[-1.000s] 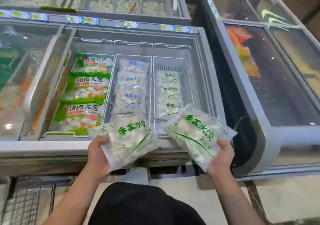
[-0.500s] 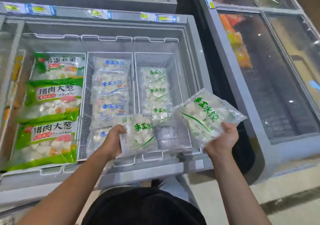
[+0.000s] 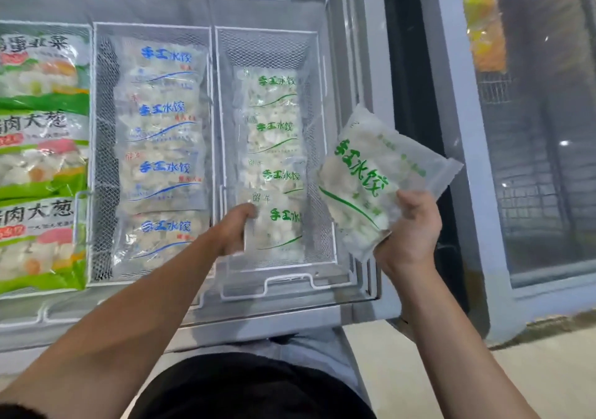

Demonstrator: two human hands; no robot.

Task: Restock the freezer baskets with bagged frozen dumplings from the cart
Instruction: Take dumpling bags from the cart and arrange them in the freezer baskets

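My left hand grips the left edge of a clear dumpling bag with green print, which lies at the near end of the right wire basket. Behind it in that basket lie three more green-print bags. My right hand holds a second green-print bag tilted in the air, just right of the basket's rim. The middle basket holds several clear bags with blue print.
Large green-bordered bags fill the left compartment. The freezer's front rim runs below the baskets. A second freezer with a glass lid stands to the right, with orange packs inside. Pale floor lies at lower right.
My left hand has moved right and down with its bag, from over the middle basket's front into the right basket. My right hand has kept its bag raised beside the basket. The view has moved closer.
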